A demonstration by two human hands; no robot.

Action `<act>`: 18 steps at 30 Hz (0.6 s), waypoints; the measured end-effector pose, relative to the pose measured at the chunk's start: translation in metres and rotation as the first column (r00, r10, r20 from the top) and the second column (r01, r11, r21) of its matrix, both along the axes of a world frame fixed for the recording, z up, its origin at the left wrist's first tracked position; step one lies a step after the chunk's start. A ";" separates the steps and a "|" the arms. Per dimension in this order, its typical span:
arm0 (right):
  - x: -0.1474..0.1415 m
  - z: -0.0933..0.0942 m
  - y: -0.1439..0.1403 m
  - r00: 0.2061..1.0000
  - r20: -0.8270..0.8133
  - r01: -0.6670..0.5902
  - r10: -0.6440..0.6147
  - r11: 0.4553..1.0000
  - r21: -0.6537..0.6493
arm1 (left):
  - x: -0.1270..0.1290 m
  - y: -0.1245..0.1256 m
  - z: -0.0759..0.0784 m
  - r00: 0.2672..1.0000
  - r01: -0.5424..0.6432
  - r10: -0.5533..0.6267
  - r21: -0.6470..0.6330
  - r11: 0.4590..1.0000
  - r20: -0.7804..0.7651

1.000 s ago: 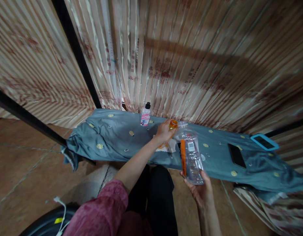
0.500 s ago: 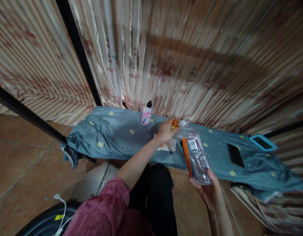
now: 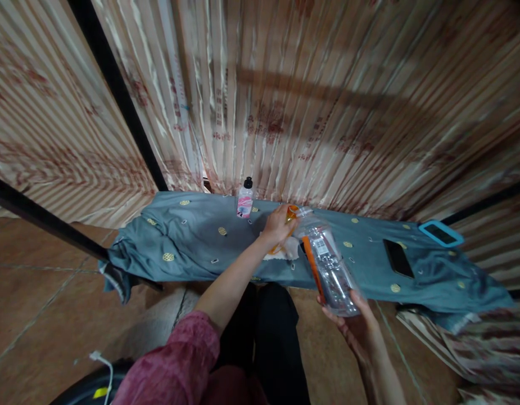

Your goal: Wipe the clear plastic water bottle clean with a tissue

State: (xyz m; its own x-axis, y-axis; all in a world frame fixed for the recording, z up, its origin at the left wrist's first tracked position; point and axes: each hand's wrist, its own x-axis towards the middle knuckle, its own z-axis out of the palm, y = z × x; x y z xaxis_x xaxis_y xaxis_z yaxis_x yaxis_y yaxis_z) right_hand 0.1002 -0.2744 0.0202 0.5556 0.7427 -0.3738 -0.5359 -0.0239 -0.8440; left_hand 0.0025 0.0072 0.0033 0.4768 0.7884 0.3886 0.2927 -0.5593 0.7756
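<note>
My left hand (image 3: 279, 225) is closed around an amber see-through bottle (image 3: 292, 213), mostly hidden by the fingers. Its top end sits right at the neck of a large clear plastic bottle (image 3: 336, 277); whether the two touch I cannot tell. My right hand (image 3: 358, 323) grips that clear bottle near its base. The clear bottle lies tilted, neck pointing up and left, with an orange label and a white barcode patch. Beneath my left hand is a crumpled white tissue (image 3: 290, 248) on the cloth.
A grey-blue cloth with yellow prints (image 3: 196, 242) covers the narrow bench. On it stand a small black-capped bottle (image 3: 245, 203), a dark phone (image 3: 398, 259) and a blue-framed device (image 3: 441, 233). Striped curtains (image 3: 268, 112) and black poles (image 3: 120, 95) surround the bench.
The view has shifted slightly, moving the scene a little left. Both hands keep their grips, and the two bottles stay neck to neck, with more of the amber one showing below my left hand.
</note>
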 end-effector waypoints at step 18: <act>-0.007 -0.014 -0.016 0.999 -0.031 -0.016 0.018 0.998 0.066 | 0.000 0.006 -0.004 1.000 0.002 -0.002 -0.011 1.000 0.019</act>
State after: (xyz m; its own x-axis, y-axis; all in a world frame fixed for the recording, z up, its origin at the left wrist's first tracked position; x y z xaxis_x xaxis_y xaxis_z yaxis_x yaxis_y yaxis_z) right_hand 0.0928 -0.2907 0.0062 0.5313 0.7755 -0.3411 -0.5627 0.0220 -0.8264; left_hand 0.0021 0.0133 -0.0007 0.4711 0.7917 0.3889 0.2770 -0.5514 0.7869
